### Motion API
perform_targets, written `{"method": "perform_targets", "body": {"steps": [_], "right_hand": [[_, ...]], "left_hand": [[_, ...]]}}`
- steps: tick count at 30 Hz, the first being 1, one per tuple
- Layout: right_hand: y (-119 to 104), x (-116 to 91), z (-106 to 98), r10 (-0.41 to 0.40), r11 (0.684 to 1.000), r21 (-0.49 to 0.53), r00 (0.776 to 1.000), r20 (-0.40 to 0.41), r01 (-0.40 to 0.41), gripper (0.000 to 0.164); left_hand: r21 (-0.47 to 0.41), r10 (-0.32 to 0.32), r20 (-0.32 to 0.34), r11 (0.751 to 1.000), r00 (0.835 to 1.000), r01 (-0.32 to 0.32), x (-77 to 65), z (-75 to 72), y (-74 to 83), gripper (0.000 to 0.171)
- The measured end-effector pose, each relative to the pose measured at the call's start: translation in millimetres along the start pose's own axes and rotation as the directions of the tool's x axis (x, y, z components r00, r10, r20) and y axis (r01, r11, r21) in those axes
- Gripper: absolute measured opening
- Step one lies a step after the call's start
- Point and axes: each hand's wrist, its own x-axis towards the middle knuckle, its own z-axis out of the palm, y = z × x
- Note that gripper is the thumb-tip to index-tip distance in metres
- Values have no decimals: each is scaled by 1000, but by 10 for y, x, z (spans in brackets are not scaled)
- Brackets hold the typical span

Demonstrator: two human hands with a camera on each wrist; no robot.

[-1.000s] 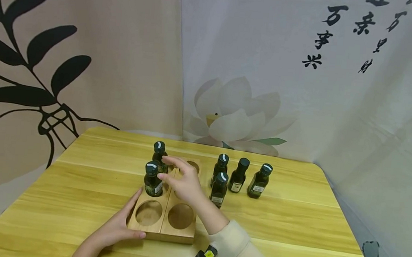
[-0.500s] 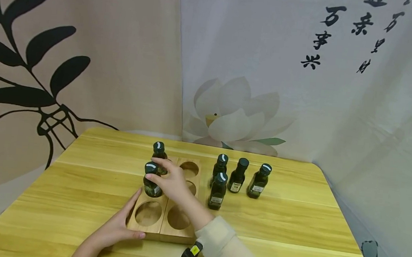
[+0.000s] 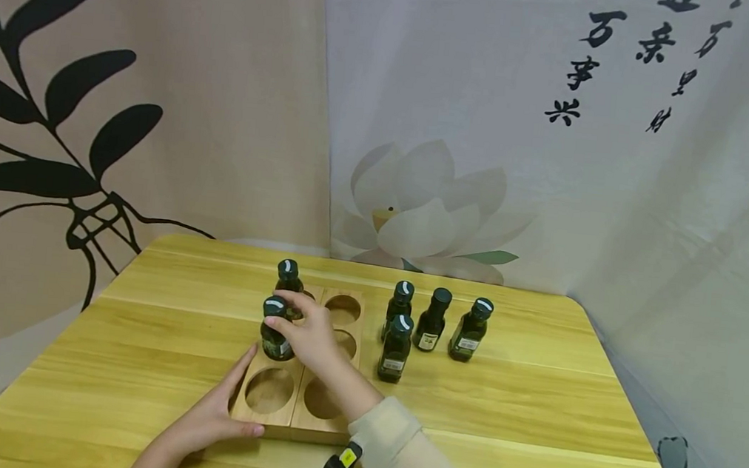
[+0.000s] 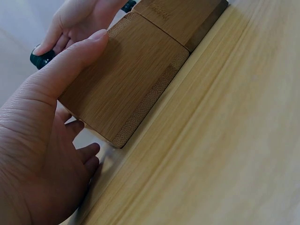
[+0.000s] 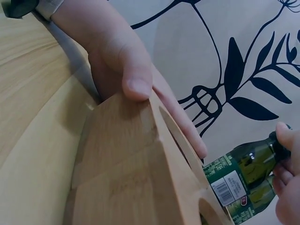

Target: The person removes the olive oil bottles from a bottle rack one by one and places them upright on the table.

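A wooden bottle rack (image 3: 303, 434), two blocks set side by side with round holes, lies on the table. My left hand (image 3: 215, 413) holds its near left corner, thumb on the front face (image 4: 126, 70) and fingers along the left side. In the left column's middle hole stands a dark green glass bottle (image 3: 275, 340). My right hand (image 3: 315, 340) pinches that bottle around its cap and neck; its white barcode label (image 5: 228, 187) shows in the right wrist view. Behind it, a second bottle (image 3: 287, 277) stands in the far left hole, partly hidden by my right hand.
To the right of the rack stand several similar bottles, among them a near one (image 3: 394, 355), a slim-necked one (image 3: 432, 321) and the rightmost one (image 3: 471, 332). A patterned cloth (image 3: 458, 122) hangs behind the wooden table (image 3: 531, 426).
My right hand has moved left and slightly down; its fingers have closed round the nearer racked bottle's neck. My left hand and the rack have stayed put.
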Motion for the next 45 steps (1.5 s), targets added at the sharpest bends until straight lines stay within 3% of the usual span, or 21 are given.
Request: {"method": "perform_targets", "body": {"steps": [11, 26, 31, 33, 45], "right_hand": [[-140, 8, -103, -95, 995, 32, 994, -46, 96, 37], [-588, -67, -481, -219, 975, -60, 969, -112, 214, 37], [-665, -87, -624, -251, 968, -31, 960, -121, 249, 35], [-611, -70, -673, -274, 962, -22, 953, -129, 273, 35], [-786, -135, -1090, -366, 929, -32, 906, -212, 368, 35]], "left_hand": [[-46, -7, 9, 999, 1000, 8, 11, -7, 9, 121], [-59, -24, 2, 998, 1000, 24, -2, 2, 6, 122], [-68, -17, 4, 998, 1000, 17, -5, 2, 3, 122], [-65, -15, 3, 998, 1000, 15, -3, 3, 5, 123], [-54, -11, -2, 998, 1000, 10, -2, 16, 15, 123]]}}
